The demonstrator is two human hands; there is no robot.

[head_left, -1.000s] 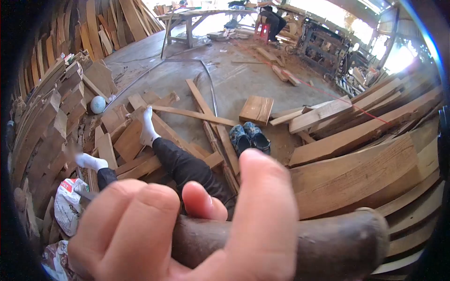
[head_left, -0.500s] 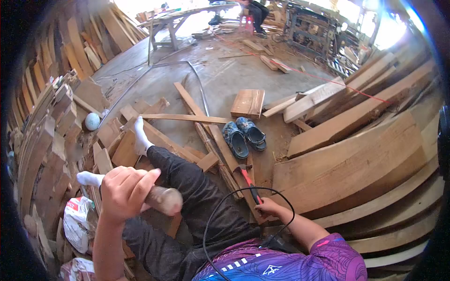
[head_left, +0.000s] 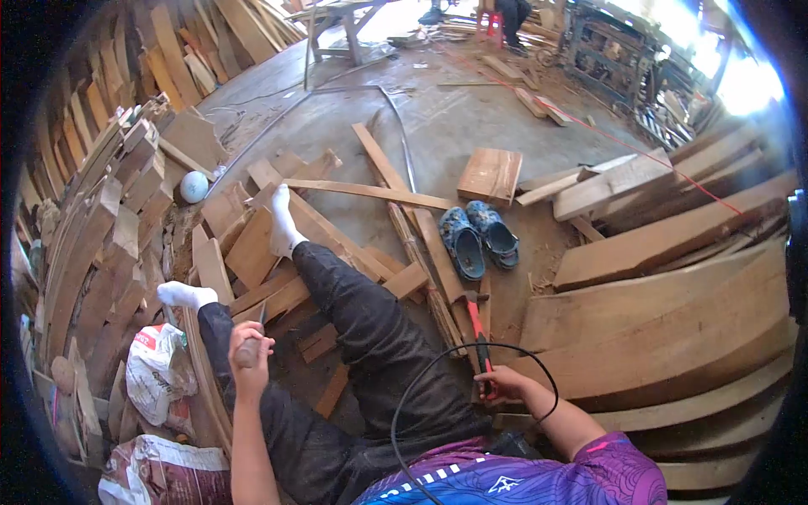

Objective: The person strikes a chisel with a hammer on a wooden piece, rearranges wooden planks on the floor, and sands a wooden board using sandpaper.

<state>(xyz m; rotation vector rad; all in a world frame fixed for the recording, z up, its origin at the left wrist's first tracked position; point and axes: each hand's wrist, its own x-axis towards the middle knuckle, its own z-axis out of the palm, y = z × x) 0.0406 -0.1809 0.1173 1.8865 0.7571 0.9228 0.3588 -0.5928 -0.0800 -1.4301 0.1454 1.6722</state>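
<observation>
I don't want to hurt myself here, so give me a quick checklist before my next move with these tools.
1. Hammer in hand: ok, your right hand is closed on its handle.
2. Wooden-handled chisel in hand: ok, your left hand grips it.
3. Chisel edge sharp and undamaged: cannot tell, the blade looks too small.
4. Shoes on: not ok, your feet wear only white socks; the clogs sit off on the ground.
5. Black cable clear of the right forearm: cannot tell; it crosses the arm in view, but contact isn't clear.
</observation>
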